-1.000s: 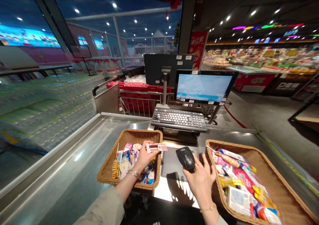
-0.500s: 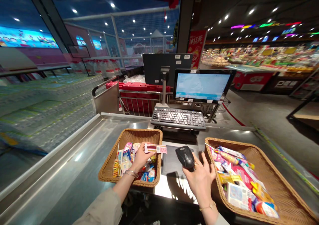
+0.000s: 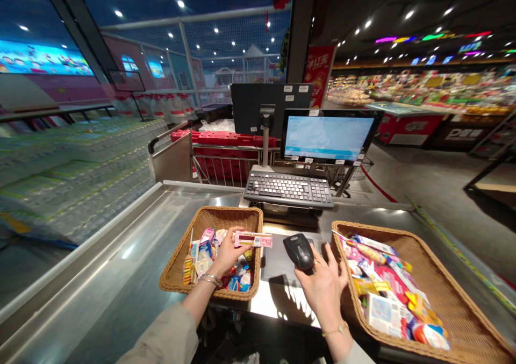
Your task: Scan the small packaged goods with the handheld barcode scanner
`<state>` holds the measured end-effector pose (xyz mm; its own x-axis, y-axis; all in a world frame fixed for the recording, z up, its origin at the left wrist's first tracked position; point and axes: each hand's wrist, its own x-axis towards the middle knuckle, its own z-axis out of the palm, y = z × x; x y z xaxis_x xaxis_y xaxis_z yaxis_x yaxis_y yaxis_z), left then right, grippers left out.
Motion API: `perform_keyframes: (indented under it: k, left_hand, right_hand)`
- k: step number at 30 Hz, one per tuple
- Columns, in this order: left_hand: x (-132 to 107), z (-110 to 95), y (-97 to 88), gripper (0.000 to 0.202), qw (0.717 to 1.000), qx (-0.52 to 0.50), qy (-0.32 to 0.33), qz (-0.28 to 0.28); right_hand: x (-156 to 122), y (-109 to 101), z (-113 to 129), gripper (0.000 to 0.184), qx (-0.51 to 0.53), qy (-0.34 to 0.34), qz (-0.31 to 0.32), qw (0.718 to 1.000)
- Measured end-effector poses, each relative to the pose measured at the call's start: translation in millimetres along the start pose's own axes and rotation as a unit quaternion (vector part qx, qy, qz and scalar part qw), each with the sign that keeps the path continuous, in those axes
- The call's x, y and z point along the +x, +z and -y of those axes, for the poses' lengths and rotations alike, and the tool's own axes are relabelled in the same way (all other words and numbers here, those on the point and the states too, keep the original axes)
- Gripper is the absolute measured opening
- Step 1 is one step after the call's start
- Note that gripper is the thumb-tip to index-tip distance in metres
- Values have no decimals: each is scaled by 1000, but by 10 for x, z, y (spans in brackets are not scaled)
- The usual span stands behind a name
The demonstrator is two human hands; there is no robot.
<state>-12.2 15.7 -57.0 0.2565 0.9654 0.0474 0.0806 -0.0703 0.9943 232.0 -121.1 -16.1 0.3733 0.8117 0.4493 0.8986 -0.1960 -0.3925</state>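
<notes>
My left hand (image 3: 229,252) is closed on a small pink and white packet (image 3: 253,239), held level over the right rim of the left wicker basket (image 3: 173,278). That basket holds several small snack packets. My right hand (image 3: 322,286) grips a black handheld barcode scanner (image 3: 299,251) above a dark mat between the baskets. The scanner's head points toward the packet, a short gap to its right. The right wicker basket (image 3: 447,294) is full of colourful packets and sits just right of my right hand.
A black keyboard (image 3: 288,188) and a lit till screen (image 3: 328,137) stand behind the baskets on the steel checkout counter (image 3: 121,278). A red shopping trolley (image 3: 226,157) is beyond the counter. Stacked water bottles fill the left; store aisles lie far right.
Both hands have stayed almost in place. The packet and scanner have shifted only slightly as the view tilted a little.
</notes>
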Motion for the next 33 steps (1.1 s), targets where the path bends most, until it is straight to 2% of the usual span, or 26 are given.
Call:
perform_keyframes:
  k: [6, 11, 15, 17, 19, 22, 24, 28, 33]
  left_hand:
    - [11, -77, -64, 62, 999, 24, -4, 26]
    - [47, -65, -98, 69, 999, 21, -13, 37]
    - [90, -23, -137, 61, 998, 31, -16, 49]
    - [101, -18, -165, 57, 997, 60, -15, 52]
    - [103, -40, -195, 52, 991, 131, 6, 40]
    - [98, -119, -230, 43, 957, 282, 73, 9]
    - [94, -177, -241, 38, 928, 357, 107, 8]
    - [74, -243, -229, 42, 880, 454, 140, 27]
    - [24, -272, -152, 42, 827, 536, 167, 10]
  right_hand:
    - [20, -22, 10, 24, 2, -2, -2, 1000]
    - [33, -17, -14, 25, -6, -10, -8, 1000]
    - [39, 3, -44, 26, -6, -15, -12, 1000]
    - [40, 7, -51, 27, -4, -14, -12, 1000]
    - [40, 5, -49, 28, -3, -11, -8, 1000]
    - [41, -1, -35, 28, -4, -7, 2, 1000]
    - [41, -1, -27, 28, -5, -5, 4, 1000]
    - [36, 18, -27, 28, -8, -8, -3, 1000]
    - [19, 56, -43, 24, -11, -16, 1, 1000]
